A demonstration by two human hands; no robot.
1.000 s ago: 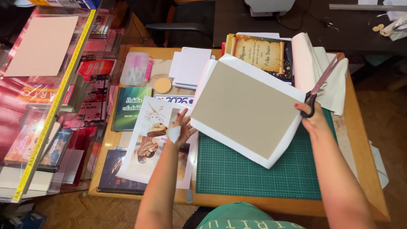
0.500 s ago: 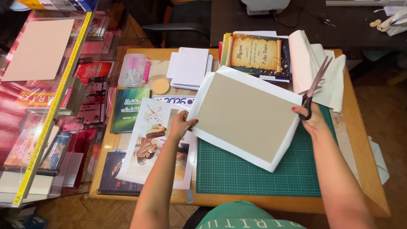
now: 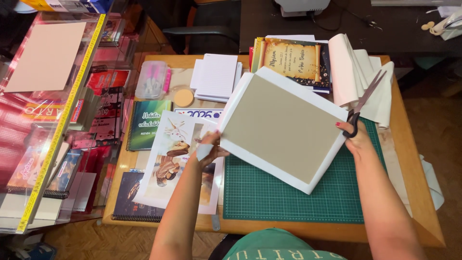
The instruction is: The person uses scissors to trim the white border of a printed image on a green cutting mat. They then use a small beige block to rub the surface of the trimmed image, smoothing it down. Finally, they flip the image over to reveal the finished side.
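Now two hands: one grey board (image 3: pixel 284 127), one scissors (image 3: pixel 362 102).

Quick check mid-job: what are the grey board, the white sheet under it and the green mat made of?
Grey board: looks like stiff matte cardboard, flat and dull with no shine. White sheet: probably paper, showing as a thin white border around the board. Green mat: likely rubbery plastic, matte with a faint printed grid, as on a cutting mat.
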